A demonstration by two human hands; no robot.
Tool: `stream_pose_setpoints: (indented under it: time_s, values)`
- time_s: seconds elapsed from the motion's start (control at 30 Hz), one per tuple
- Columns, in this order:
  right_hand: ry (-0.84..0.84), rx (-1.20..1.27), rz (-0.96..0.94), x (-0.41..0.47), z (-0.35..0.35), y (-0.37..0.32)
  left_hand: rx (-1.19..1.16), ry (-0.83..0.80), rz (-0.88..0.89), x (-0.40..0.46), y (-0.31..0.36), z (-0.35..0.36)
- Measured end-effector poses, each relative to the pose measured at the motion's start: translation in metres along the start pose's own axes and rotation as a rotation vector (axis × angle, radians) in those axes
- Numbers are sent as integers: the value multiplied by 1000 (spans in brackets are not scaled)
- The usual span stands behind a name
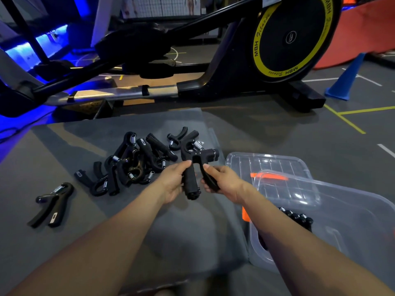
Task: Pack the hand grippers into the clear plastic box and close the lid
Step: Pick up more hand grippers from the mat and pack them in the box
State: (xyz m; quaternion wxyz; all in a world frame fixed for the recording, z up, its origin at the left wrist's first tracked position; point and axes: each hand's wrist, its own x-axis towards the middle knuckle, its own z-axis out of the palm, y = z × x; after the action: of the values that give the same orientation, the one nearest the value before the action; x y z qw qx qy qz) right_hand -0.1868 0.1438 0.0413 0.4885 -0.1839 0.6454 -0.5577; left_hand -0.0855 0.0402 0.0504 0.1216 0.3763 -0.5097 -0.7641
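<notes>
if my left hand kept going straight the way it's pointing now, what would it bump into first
Your left hand points up and right, already gripping one handle of the hand gripper that your right hand also holds. Beyond that, it would probably reach the hand grippers at the far right of the pile, though depth is hard to judge.

The clear box [333,238] gapes open at right, though its lid [267,165] leans over the far rim. Bare mat [181,227] lies between the box and the piled grippers [132,163] at left.
</notes>
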Motion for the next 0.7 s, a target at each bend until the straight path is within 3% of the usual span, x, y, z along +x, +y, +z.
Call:
stream_pose_setpoints:
  time_s: [0.1, 0.27, 0.43, 0.7]
  values:
    - [55, -163, -71, -5, -11, -4, 52, 9, -5, 1, 1, 15]
    - [15, -137, -65, -29, -52, -24, -6, -74, 20, 6, 4, 49]
    - [167, -293, -70, -74, -114, -35, 8, -178, 24, 3, -6, 127]
    - [451, -396, 74, -142, -220, 15, 395, -269, 67, 11, -85, 254]
